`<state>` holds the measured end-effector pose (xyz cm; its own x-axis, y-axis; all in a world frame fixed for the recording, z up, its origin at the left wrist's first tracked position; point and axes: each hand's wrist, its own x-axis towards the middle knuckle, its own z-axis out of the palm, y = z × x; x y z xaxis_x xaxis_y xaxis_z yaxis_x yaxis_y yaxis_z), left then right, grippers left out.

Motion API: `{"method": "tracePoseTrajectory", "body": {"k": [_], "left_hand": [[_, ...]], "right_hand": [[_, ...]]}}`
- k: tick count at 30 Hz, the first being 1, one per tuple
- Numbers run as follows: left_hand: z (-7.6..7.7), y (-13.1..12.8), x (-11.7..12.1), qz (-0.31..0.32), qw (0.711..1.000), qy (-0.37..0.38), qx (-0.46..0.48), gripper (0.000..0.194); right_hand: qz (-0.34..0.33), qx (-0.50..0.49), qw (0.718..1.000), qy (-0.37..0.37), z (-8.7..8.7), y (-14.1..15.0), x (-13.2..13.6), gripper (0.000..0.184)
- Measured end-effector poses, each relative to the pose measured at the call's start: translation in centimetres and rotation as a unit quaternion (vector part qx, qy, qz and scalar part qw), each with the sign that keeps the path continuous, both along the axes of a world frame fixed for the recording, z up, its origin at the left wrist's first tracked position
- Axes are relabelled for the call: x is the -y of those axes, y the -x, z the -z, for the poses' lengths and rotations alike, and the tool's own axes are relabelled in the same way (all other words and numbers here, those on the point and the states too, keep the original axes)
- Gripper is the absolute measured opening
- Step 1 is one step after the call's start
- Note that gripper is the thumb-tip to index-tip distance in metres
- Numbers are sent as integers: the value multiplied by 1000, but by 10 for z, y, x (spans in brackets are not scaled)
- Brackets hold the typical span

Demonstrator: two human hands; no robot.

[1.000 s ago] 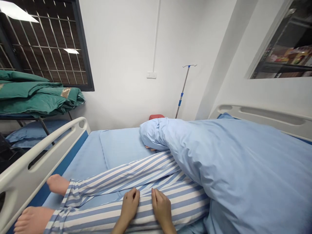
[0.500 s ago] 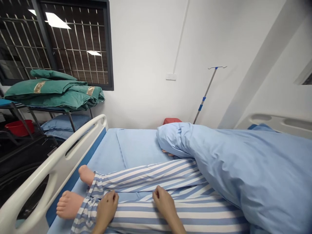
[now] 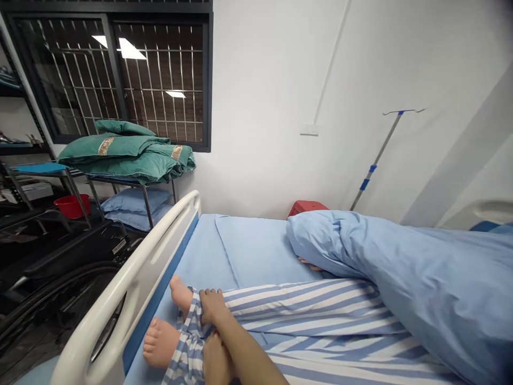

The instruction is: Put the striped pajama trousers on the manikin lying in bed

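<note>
Striped blue-and-white trousers cover the legs of a figure lying on the bed, with a far foot and a near foot bare at the cuffs. My right hand reaches across and lies curled over the far trouser leg, just above the ankle. Below it, my left hand is closed at the near trouser leg; my right forearm passes over it and partly hides its fingers. A light-blue quilt covers the upper body, and part of the figure's hand shows under its edge.
A white bed end board rises beyond the feet, with a black wheelchair behind it. Green folded bedding sits on a rack by the window. Past the bed stand an IV pole and a red plastic object.
My right hand has moved left from the knee area to the far ankle, crossing above my left hand. The view has turned left, showing more of the wheelchair.
</note>
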<state>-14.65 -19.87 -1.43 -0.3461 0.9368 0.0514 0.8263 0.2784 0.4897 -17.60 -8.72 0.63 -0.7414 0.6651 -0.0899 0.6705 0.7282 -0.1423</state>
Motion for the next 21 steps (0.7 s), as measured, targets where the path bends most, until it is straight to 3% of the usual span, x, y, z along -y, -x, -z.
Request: {"method": "tracePoseTrajectory", "body": {"k": [3,7,11,14,17,19,21], "left_hand": [[2,2,-1,33,999,3,12,37],[13,8,-6,68,997,-13,27,41],[9,19,-9,25,995,-34,88,39],[-18,31,-3,-34,984,-96,145,32],[-58,50,3,-125,960,-211,137,27],[-87,62,3,-218,931,-274,101,37],[-115,71,-3,-252,923,-280,74,52]], "right_hand": [[6,20,1000,-5,9,1,-3,77],[16,31,999,-20,5,-4,-1,69],[20,31,999,-26,-10,-5,1,64],[18,19,999,-33,-30,-7,-4,60],[18,4,999,-37,-63,-12,-10,63],[17,-9,999,-37,-91,-20,-12,68],[15,-27,999,-38,-121,-30,-12,68]]}}
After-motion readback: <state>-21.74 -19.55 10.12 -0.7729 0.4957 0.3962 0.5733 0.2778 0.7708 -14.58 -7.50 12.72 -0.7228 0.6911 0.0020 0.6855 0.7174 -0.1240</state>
